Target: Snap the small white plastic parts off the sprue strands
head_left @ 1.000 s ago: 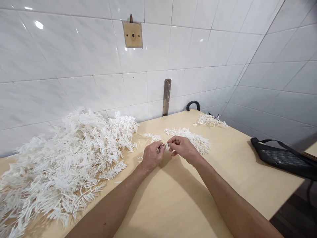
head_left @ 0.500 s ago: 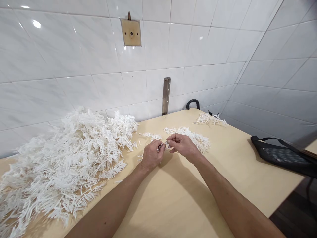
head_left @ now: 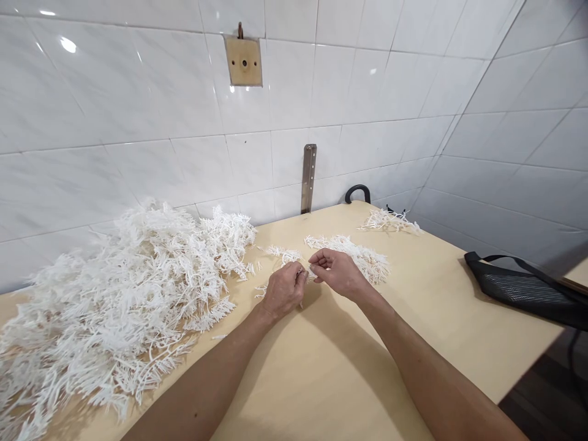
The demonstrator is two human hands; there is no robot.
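My left hand (head_left: pixel 283 289) is closed above the table, thumb against the curled fingers, round something small that is mostly hidden. A tiny pale, shiny bit shows at its fingertips. Close on its right, my right hand (head_left: pixel 339 273) has its thumb and index finger pinched together; what lies between them is too small to name. Just beyond the hands lie a bunch of white artificial foliage sprigs (head_left: pixel 367 260) and a smaller white sprig (head_left: pixel 283 253). Left of my left hand rises a large heap of white feathery plastic foliage (head_left: pixel 138 294).
The light wood-coloured table (head_left: pixel 285 380) meets a tiled wall (head_left: pixel 184 92). More white sprigs (head_left: pixel 389 220) lie at the far right corner, near a black curved handle (head_left: pixel 358 191). A black mesh chair back (head_left: pixel 523 285) stands against the right edge. A metal bracket (head_left: pixel 308 179) is upright on the wall.
My left hand has turned slightly, so the shiny bit in it shows less. My right hand's fingers have shifted a little, with both hands still close together. The foliage has stayed in place.
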